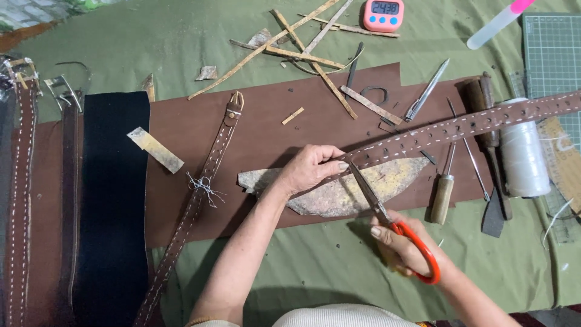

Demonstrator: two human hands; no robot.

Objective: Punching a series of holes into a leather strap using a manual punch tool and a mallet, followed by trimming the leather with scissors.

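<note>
My left hand (308,169) pinches the near end of a long brown stitched leather strap (460,126) that runs up to the right edge. My right hand (404,245) grips orange-handled scissors (387,217), whose blades point up-left at the strap's end, just beside my left fingers. Under the strap end lies a worn, curved piece of pale yellowish leather (363,188) on a large brown leather sheet (272,133).
A second stitched strap (196,200) with a buckle end lies diagonally at the left. A black strip (115,200), more straps, an awl (445,188), a white thread spool (521,151), metal tools, leather scraps (302,48), a pink timer (384,14) and a cutting mat (554,48) surround the work.
</note>
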